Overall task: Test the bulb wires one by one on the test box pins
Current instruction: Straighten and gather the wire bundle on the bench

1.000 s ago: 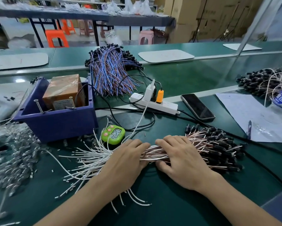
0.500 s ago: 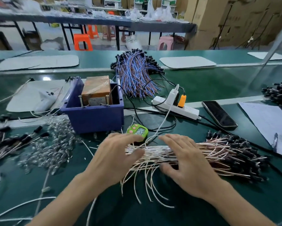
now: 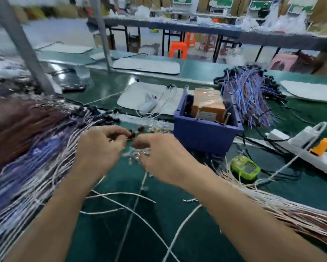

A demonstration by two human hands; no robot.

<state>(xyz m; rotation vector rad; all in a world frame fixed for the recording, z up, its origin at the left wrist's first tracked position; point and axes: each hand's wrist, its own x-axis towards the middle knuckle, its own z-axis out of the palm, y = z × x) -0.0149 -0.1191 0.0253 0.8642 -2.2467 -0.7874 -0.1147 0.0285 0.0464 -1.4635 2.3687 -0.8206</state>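
Note:
The blue test box holds a brown block, and two metal pins stand up at its front rim. Just left of the box, both my hands meet over a heap of clear bulbs. My left hand has its fingers curled and pinches a small dark-capped bulb wire at its fingertips. Facing it, my right hand is also curled, with its fingertips on the same piece. A white lead hangs down below them. The frame is motion-blurred.
A big bundle of white-ended wires fills the left. A pinkish wire bundle lies at the right. Also here are a green timer, a white power strip, blue-purple wires behind the box, and loose white leads in front.
My view has swung left. Both hands left the pinkish bundle they pressed on and moved left to the bulb heap, where they now curl around a small piece.

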